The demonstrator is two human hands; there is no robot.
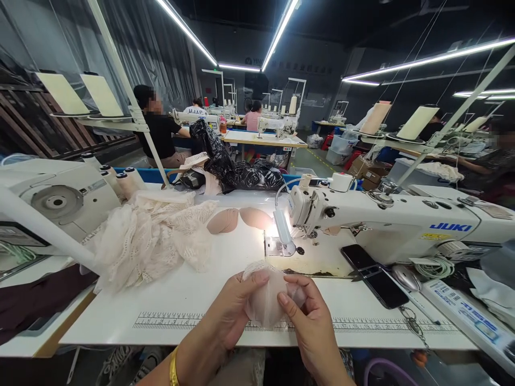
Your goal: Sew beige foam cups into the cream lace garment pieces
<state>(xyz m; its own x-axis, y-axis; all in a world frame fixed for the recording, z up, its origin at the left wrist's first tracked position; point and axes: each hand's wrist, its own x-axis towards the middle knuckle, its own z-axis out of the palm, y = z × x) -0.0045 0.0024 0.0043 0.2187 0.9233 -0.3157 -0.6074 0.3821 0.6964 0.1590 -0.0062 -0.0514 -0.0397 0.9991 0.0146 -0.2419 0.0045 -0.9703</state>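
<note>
A pale, sheer cup-shaped piece of fabric [266, 300] is held between both hands, above the printed ruler near the table's front edge. My left hand [235, 305] grips its left side, thumb on top. On the right side, my right hand [308, 308] pinches it with thumb and fingers. Just beyond the hands stands the white sewing machine [374, 220], its lamp [282, 226] lighting the needle plate [277, 246]. Two tan cup pads [223, 221] lie left of the needle area. A heap of cream lace [148, 236] spreads over the table's left part.
A black phone [375, 276], a silver mouse [405, 277] and a white box [466, 316] lie at the right. Black plastic bags [253, 175] sit behind the table. Thread cones [131, 179] stand at the left. Several people sit at machines farther back.
</note>
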